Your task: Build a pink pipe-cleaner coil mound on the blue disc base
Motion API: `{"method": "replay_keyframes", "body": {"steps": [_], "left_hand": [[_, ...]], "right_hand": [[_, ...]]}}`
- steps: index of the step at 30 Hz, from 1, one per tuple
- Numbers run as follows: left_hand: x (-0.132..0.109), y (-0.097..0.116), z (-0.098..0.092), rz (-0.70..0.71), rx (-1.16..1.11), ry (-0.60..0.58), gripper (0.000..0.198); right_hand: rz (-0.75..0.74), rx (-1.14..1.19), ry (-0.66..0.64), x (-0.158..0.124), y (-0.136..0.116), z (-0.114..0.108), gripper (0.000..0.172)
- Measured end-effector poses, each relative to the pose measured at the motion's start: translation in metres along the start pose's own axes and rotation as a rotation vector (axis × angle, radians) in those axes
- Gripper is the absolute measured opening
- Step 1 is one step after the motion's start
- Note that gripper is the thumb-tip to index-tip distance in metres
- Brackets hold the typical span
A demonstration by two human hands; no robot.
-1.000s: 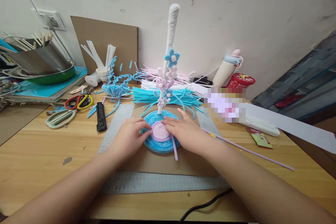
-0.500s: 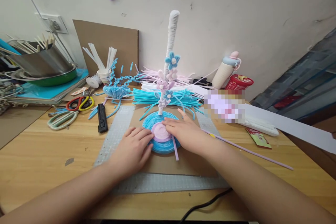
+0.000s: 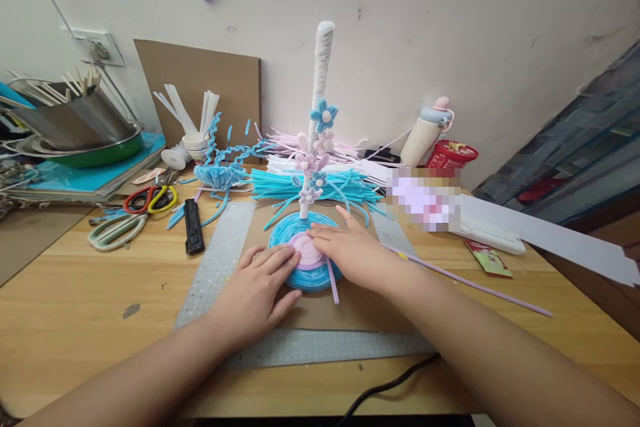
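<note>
A flat blue coil of pipe cleaner (image 3: 315,280) lies on brown cardboard (image 3: 345,317), with a smaller pink pipe cleaner coil (image 3: 307,251) on top of it. The pink coil's loose end (image 3: 332,283) points toward me. My left hand (image 3: 263,287) lies spread at the coils' left side, its fingertips touching the pink one. My right hand (image 3: 350,247) rests flat on their right side, fingertips on the pink coil's edge. From the blue coil's back edge rises a white wrapped stem (image 3: 321,73) bearing blue and pink fuzzy flowers (image 3: 324,115).
Behind the stem lie bundled blue pipe cleaners (image 3: 315,185) and pink ones. On the left are scissors (image 3: 117,231), a black cutter (image 3: 193,227) and a steel bowl (image 3: 83,117). A bottle (image 3: 425,133) and red tub (image 3: 453,155) stand right. A black cable (image 3: 390,387) crosses the front edge.
My left hand has shifted slightly right, its fingertips now over the pink coil's edge and its thumb further out. My right hand stays on the coils. The whole view has moved a little.
</note>
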State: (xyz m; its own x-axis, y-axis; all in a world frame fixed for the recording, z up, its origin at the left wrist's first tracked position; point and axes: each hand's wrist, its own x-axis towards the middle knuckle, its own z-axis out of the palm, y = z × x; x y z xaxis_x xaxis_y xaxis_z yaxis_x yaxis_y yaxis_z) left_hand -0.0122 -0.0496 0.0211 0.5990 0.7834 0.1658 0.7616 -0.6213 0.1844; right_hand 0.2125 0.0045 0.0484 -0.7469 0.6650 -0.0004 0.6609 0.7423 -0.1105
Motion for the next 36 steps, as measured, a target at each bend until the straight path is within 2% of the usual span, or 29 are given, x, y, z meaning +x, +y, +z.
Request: {"method": "replay_keyframes", "body": {"steps": [5, 11, 15, 19, 23, 29, 32, 36], "left_hand": [[-0.003, -0.01, -0.005, -0.091, -0.164, 0.026, 0.044], [-0.001, -0.006, -0.006, -0.008, -0.07, 0.048, 0.03], [0.019, -0.006, -0.007, -0.056, -0.076, 0.119, 0.022], [0.045, -0.011, -0.006, -0.116, -0.044, 0.106, 0.011], [0.055, -0.02, -0.001, -0.033, -0.048, 0.056, 0.036], [0.046, -0.029, 0.007, 0.023, -0.057, -0.012, 0.046], [0.046, -0.028, 0.01, -0.004, -0.079, 0.002, 0.05], [0.05, -0.021, 0.012, -0.073, -0.112, 0.083, 0.053]], "right_hand": [[-0.009, 0.017, 0.025, 0.0, 0.003, 0.003, 0.046], [-0.001, 0.052, 0.03, -0.001, 0.004, 0.001, 0.046], [-0.015, 0.062, 0.054, 0.0, 0.008, 0.003, 0.046], [-0.029, 0.049, 0.064, 0.001, 0.01, 0.006, 0.044], [-0.014, 0.074, 0.049, -0.001, 0.011, 0.005, 0.04], [0.011, 0.169, -0.028, -0.004, 0.016, -0.001, 0.041], [0.008, 0.202, -0.068, -0.004, 0.019, -0.003, 0.047], [-0.015, 0.231, -0.071, -0.003, 0.024, -0.002, 0.047]]}}
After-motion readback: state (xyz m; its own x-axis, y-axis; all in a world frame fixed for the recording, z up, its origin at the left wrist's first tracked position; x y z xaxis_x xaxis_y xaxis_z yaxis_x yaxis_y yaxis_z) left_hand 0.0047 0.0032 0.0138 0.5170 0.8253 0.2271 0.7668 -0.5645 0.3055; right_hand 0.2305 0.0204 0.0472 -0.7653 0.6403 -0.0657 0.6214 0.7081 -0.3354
